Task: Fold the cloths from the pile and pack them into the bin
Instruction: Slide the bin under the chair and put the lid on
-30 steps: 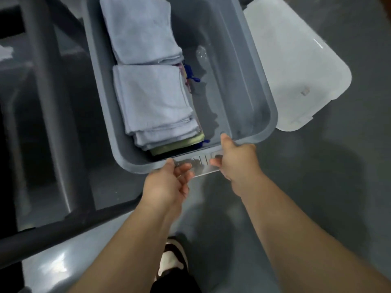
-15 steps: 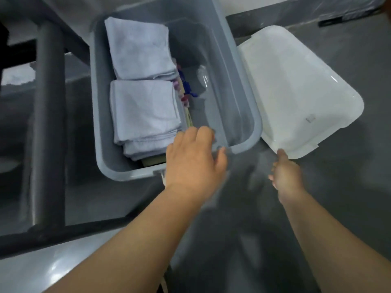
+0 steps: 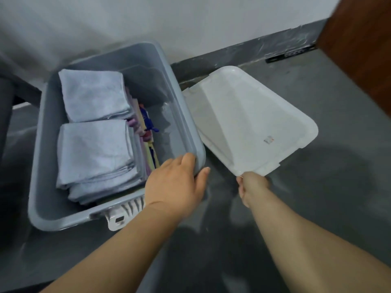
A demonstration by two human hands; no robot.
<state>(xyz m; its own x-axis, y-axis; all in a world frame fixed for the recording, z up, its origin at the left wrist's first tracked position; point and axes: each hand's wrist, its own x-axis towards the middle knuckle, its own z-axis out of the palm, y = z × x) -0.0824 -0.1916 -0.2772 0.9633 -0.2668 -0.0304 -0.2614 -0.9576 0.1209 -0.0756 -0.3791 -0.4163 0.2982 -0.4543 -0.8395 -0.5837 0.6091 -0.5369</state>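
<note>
A grey plastic bin (image 3: 40, 166) stands on the dark floor. Two stacks of folded pale blue cloths fill its left half: the near stack (image 3: 95, 153) and the far stack (image 3: 93, 94), with coloured cloths (image 3: 148, 127) wedged upright beside them. My left hand (image 3: 175, 185) rests over the bin's near right corner, fingers curled on the rim. My right hand (image 3: 251, 187) pinches the near edge of the white lid (image 3: 249, 123), which is tilted up off the floor just right of the bin.
A white latch (image 3: 124, 214) hangs on the bin's near wall. A white wall with a dark skirting (image 3: 254, 51) runs behind. A brown wooden panel (image 3: 359, 49) stands at the far right. A dark table leg (image 3: 6, 115) is at the left.
Both hands left the bin's near latch. My left hand shifted to the bin's right corner, and my right hand reached the lid's near edge, gripped it and tilted it up.
</note>
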